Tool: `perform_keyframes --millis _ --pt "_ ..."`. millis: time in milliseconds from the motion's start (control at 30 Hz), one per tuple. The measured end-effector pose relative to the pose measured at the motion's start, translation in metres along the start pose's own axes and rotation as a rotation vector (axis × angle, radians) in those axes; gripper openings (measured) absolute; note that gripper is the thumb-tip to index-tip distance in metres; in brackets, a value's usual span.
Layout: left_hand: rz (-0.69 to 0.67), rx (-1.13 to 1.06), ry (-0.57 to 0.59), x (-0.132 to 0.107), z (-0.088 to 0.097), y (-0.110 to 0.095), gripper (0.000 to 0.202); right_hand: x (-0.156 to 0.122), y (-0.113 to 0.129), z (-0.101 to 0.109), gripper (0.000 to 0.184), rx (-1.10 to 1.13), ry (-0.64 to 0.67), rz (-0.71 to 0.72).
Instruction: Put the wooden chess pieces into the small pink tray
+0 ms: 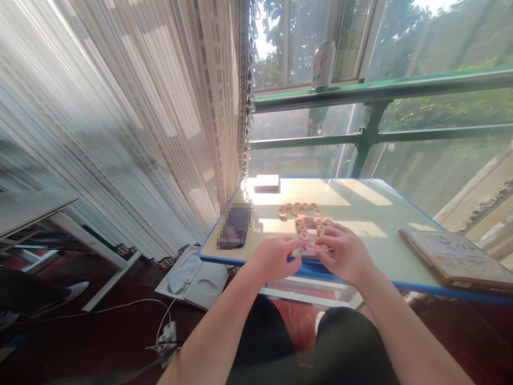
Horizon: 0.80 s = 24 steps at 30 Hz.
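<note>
A small shallow box (298, 229) lies near the front edge of the table, with round wooden Chinese chess pieces (303, 236) in rows inside it. My left hand (276, 258) is at the box's near left corner, thumb and index finger apart, the index fingertip at the pieces. Over the box's right side, my right hand (343, 252) curls its fingers down onto pieces; its grip partly hides them. One red-marked piece (310, 247) shows between my two hands. Beyond the box, several more pieces (297, 205) lie loose on the table in a bent row.
The table (360, 208) has a blue edge. A blurred dark phone-like object (236, 227) lies left, a small white box (266, 183) at the back, a framed flat board (460, 256) right. A can (323, 65) stands on the window rail. Curtains hang left; a power strip (167, 338) lies on the floor.
</note>
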State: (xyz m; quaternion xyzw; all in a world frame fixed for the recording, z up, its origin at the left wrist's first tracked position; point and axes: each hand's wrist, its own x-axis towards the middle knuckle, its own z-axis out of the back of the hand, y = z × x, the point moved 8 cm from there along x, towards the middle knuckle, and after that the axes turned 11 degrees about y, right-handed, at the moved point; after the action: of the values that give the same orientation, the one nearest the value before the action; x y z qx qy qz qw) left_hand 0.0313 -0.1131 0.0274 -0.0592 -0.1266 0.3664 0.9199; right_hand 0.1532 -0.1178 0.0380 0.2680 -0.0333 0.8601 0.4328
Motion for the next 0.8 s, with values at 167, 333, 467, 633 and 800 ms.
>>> perform_keyframes --millis 167,333,467,633,800 --pt "-0.037 0.095 0.059 0.0038 -0.0081 -0.0057 0.046 -0.0009 0.0044 -0.0014 0.018 0.046 0.024 0.078" --pt "-0.054 0.097 0.075 0.0058 -0.0102 -0.0063 0.045 -0.0009 0.0006 -0.0037 0.018 0.016 0.026 0.041" --pt "-0.065 0.072 0.085 0.0064 -0.0074 -0.0084 0.039 -0.0009 -0.0021 -0.0025 0.023 -0.034 0.006 -0.017" --pt "-0.037 0.02 0.068 0.0082 -0.0045 -0.0066 0.045 -0.0008 -0.0034 -0.0009 0.023 -0.074 -0.018 -0.053" --pt "-0.053 0.062 0.089 0.0087 -0.0099 -0.0076 0.04 -0.0012 -0.0046 -0.0018 0.02 -0.079 -0.021 -0.06"
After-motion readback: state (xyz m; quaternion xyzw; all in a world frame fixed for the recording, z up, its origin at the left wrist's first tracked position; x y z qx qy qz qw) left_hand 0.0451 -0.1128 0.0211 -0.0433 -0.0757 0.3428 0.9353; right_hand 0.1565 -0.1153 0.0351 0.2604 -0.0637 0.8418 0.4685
